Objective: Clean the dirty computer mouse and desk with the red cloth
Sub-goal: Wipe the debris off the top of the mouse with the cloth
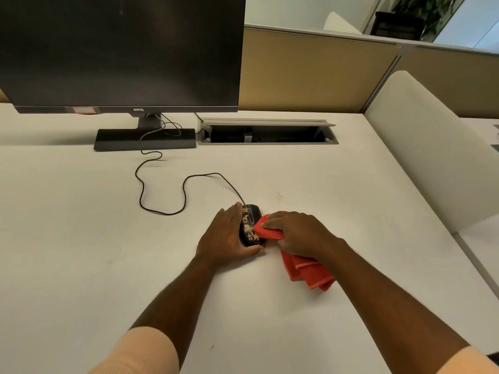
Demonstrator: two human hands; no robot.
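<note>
Currently left hand point(229, 236) cups the mouse point(252, 225) well in from desk point(108, 211) near edge, right hand point(297, 233) clenched round bunched red cloth point(270, 231) against its flank; risk: wipe likely scatters crumbs point(246, 215) across desk.

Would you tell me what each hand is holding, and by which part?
The right hand grips the red woven cloth by its bunched front end; the left hand holds the black, crumb-speckled computer mouse by its left side and rear.
</note>
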